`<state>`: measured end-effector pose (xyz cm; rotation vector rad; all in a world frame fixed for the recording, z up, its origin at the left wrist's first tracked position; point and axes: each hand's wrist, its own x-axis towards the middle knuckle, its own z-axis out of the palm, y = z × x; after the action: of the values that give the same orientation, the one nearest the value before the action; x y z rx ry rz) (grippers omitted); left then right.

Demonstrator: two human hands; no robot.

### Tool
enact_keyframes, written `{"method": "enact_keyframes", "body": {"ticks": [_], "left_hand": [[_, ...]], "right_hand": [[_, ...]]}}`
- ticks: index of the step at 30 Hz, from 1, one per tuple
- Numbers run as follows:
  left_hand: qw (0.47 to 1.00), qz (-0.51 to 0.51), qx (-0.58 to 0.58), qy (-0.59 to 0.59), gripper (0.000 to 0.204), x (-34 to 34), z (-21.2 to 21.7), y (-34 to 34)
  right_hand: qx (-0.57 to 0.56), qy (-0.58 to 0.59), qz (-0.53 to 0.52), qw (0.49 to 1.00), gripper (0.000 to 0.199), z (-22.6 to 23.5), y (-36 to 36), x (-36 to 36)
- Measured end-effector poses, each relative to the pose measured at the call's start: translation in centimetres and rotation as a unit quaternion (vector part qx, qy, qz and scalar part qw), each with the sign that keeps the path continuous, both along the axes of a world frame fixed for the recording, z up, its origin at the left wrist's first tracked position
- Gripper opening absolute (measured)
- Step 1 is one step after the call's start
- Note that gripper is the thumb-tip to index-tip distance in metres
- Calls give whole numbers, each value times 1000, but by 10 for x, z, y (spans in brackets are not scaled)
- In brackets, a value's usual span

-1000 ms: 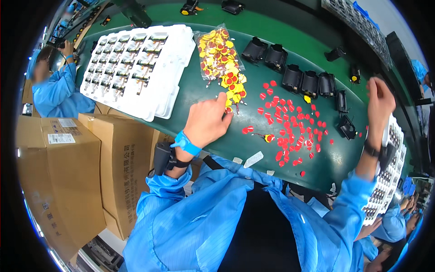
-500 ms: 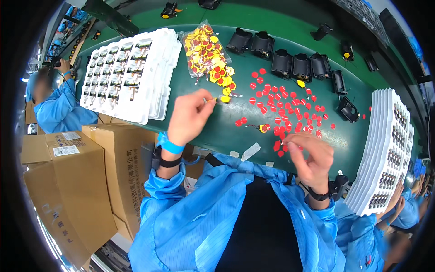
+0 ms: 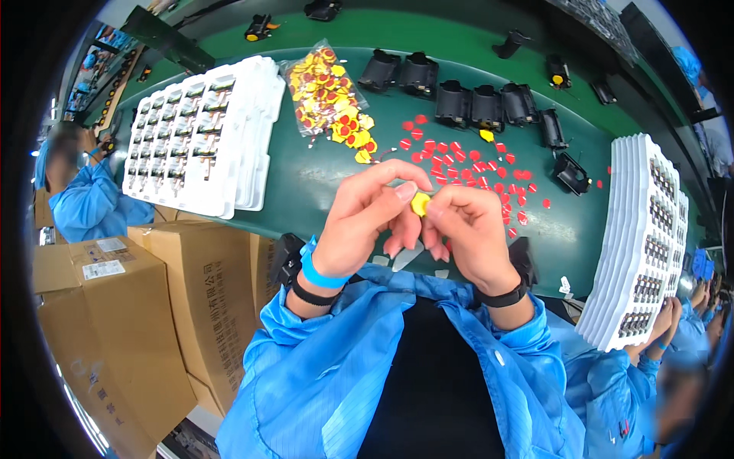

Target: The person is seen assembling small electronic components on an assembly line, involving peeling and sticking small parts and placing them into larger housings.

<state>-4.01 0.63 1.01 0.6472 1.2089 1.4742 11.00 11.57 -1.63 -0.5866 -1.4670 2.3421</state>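
Note:
My left hand (image 3: 375, 210) and my right hand (image 3: 468, 229) meet above the near edge of the green table. Between their fingertips is a small yellow disc-shaped part (image 3: 420, 203), pinched from both sides. Just beyond my hands lie many red round stickers (image 3: 478, 167), scattered over the table; my right hand hides some of them. Farther back on the left, similar yellow parts with red faces (image 3: 358, 138) spill from a clear plastic bag (image 3: 321, 88).
On the left stands a stack of white trays (image 3: 222, 145) with small electronic parts. Another white tray stack (image 3: 619, 245) is at the right. Black plastic housings (image 3: 453, 103) line the table's back. Cardboard boxes (image 3: 115, 329) stand at lower left. Co-workers in blue are at both sides.
My left hand has moved right and my right hand has moved left and up, so they meet. The yellow part is now between them. The view has shifted slightly.

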Motion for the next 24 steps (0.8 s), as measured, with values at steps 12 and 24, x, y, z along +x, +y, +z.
{"method": "enact_keyframes", "body": {"ticks": [12, 24], "left_hand": [[988, -80, 38, 125, 14, 46, -20, 19], [867, -101, 121, 474, 3, 55, -12, 62]], "right_hand": [[-229, 88, -92, 965, 26, -16, -1, 46], [-274, 233, -222, 907, 27, -24, 5, 110]]}}
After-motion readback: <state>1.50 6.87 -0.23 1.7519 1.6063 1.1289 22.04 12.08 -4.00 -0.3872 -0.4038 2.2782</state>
